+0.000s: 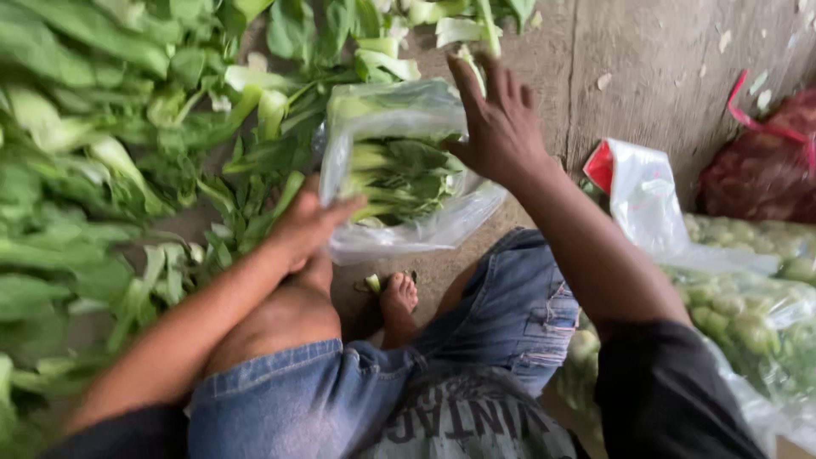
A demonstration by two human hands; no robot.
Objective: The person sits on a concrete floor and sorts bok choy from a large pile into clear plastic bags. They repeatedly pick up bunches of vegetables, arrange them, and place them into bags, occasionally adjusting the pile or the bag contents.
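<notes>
Clear plastic bag [399,170], partly filled with green bok choy [404,174], stalks pale, leaves dark; resting on concrete floor [663,76] ahead of knees. Left hand [308,223] pinching bag's near edge. Right hand [497,119] spread flat against bag's far side.

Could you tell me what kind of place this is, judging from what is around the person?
Probably a market or a vegetable packing spot at ground level. Leafy greens lie heaped on a bare concrete floor, the hands hold a clear plastic bag of greens, and more filled bags lie nearby.
</notes>
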